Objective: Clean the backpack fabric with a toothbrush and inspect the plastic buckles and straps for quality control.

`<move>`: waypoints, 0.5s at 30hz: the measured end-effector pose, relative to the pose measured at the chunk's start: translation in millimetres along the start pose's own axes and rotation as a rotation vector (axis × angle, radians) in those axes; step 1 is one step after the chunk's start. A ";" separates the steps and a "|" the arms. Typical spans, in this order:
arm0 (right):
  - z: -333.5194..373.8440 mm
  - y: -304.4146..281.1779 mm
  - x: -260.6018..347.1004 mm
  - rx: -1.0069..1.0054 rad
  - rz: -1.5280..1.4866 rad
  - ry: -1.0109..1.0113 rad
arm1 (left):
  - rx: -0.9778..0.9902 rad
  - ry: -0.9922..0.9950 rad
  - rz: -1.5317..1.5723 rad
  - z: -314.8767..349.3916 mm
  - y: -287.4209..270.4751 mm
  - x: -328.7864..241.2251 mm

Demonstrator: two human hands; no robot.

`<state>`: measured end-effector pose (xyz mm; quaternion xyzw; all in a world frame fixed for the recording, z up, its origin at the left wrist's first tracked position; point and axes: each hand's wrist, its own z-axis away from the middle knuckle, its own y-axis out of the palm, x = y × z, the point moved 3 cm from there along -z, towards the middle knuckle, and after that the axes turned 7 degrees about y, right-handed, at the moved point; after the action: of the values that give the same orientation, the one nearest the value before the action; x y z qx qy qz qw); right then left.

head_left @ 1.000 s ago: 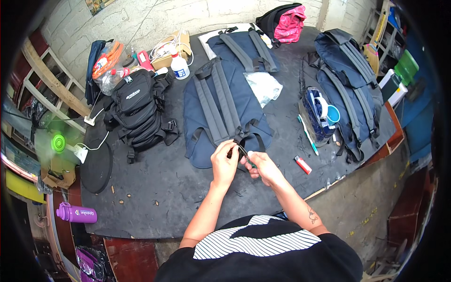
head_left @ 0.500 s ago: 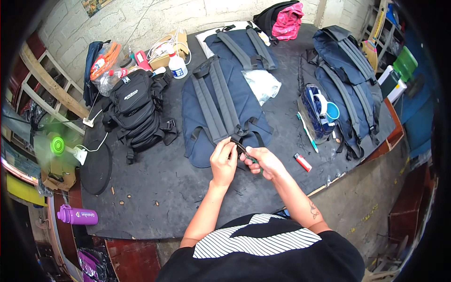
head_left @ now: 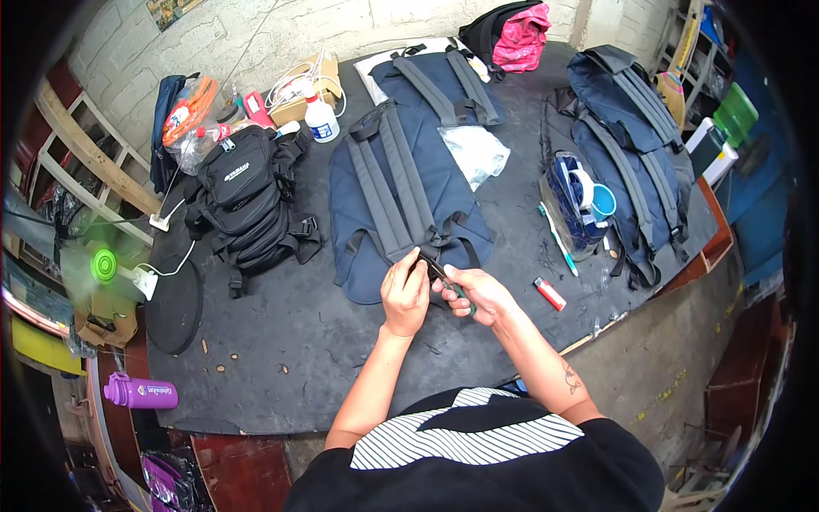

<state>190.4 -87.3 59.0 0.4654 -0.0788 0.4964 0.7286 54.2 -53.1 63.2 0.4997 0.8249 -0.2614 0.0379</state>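
Note:
A navy backpack (head_left: 439, 192) with dark grey shoulder straps (head_left: 381, 183) lies flat on the black table in front of me. At its near edge, my left hand (head_left: 404, 294) is closed, its fingertips pinching the lower end of the straps. My right hand (head_left: 474, 294) grips small scissors (head_left: 461, 293) with green handles. Their dark blades point up and left, right beside the left fingertips. What lies between the fingertips and the blades is too small to make out.
On the left sits a black bag (head_left: 247, 192); a white spray bottle (head_left: 322, 118) stands behind it. To the right are a toothbrush (head_left: 559, 241), a red lighter (head_left: 549, 295), a clear-blue pouch (head_left: 573, 205) and stacked navy backpacks (head_left: 627, 154). A purple bottle (head_left: 142, 391) stands near the left edge.
My right hand and the scissors have shifted very slightly up and left. The left hand keeps its pinch at nearly the same spot, and the backpack has stayed in place.

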 end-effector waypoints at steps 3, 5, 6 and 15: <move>-4.2 -5.5 0.1 -0.034 0.114 -0.058 | -0.001 0.032 0.010 0.5 0.1 0.7; -3.4 -6.0 1.8 -0.035 0.127 -0.060 | -0.005 0.039 0.029 0.4 0.2 0.9; -3.3 -6.0 2.4 -0.036 0.139 -0.063 | -0.016 0.036 0.023 0.0 -0.2 0.6; -6.0 -7.1 1.2 -0.192 0.436 -0.322 | -0.046 0.054 0.001 7.3 3.5 3.0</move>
<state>194.6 -82.5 52.1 0.4392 -0.3384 0.5513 0.6235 54.2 -52.9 54.6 0.5059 0.8313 -0.2287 0.0273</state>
